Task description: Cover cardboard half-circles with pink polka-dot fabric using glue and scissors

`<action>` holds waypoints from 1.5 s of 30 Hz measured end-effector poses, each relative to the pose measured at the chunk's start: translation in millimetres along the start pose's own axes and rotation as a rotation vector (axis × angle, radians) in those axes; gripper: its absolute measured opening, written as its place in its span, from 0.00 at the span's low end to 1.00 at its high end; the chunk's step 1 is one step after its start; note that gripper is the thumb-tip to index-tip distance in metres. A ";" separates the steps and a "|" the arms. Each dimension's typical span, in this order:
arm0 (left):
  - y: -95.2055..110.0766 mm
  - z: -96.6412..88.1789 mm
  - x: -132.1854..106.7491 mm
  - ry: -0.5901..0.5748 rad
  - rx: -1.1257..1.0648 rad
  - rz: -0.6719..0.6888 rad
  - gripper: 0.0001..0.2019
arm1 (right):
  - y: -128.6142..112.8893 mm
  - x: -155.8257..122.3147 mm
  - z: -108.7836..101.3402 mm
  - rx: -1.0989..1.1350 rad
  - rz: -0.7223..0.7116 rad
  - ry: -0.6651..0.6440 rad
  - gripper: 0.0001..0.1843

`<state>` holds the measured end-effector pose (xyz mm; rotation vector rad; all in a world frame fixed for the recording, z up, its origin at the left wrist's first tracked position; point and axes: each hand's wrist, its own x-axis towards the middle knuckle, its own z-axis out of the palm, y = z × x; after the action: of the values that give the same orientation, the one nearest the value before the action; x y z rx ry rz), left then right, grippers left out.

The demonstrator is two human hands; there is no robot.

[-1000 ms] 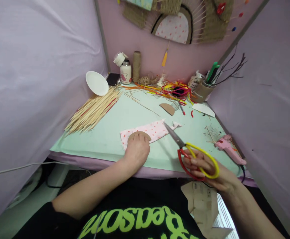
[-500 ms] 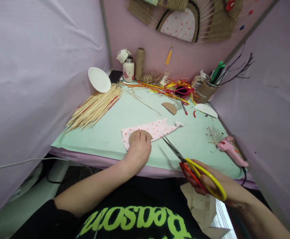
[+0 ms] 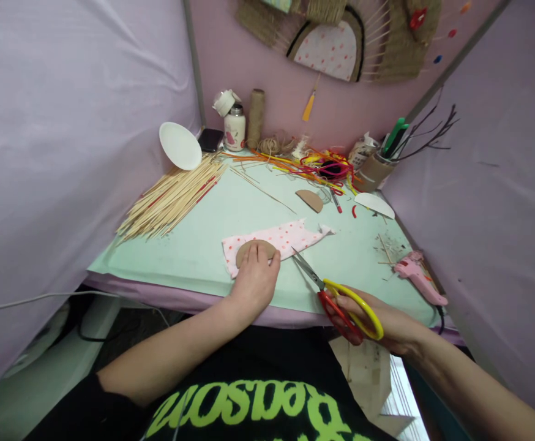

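A strip of white fabric with pink-red dots (image 3: pixel 290 234) lies on the pale green table cover, its right end ragged. On its left part rests a half-round piece of cardboard (image 3: pixel 244 250). My left hand (image 3: pixel 254 278) holds this cardboard down against the fabric, fingers over it and thumb at its right side. In my right hand (image 3: pixel 347 306) is a pair of scissors (image 3: pixel 310 271) with one yellow and one red handle loop. Their blades are slightly parted, with the tips beside the fabric's lower edge, right of my left hand.
Bamboo sticks (image 3: pixel 171 199) lie in a heap at left below a white plate (image 3: pixel 180 146). Colored cords (image 3: pixel 327 165), a bottle (image 3: pixel 235 130) and a pen holder (image 3: pixel 374 171) stand along the back. Another cardboard half-round (image 3: pixel 310 200) lies mid-table. At right is a pink glue gun (image 3: pixel 419 278).
My right hand has brought the scissors left, closer to the fabric and my left hand. The left hand still presses the cardboard. The whole view has shifted slightly.
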<state>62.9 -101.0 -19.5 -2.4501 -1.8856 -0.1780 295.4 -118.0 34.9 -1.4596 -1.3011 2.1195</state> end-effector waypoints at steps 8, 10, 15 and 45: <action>-0.1 6.3 -2.0 0.020 -0.025 0.000 0.25 | -12.3 11.9 5.5 -0.083 0.019 0.099 0.27; -0.5 5.5 -1.9 0.010 -0.022 0.001 0.25 | -13.4 13.2 7.5 -0.091 0.020 0.085 0.26; -1.1 1.1 -1.9 -0.018 -0.005 0.012 0.25 | -8.4 11.5 12.4 -0.079 -0.012 0.097 0.26; -1.1 2.7 -2.2 0.015 0.018 0.018 0.24 | -3.8 24.4 30.3 -0.120 0.085 0.265 0.31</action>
<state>61.5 -102.6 -22.5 -2.4458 -1.8505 -0.1773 257.4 -116.2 25.7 -1.8034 -1.3035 1.8436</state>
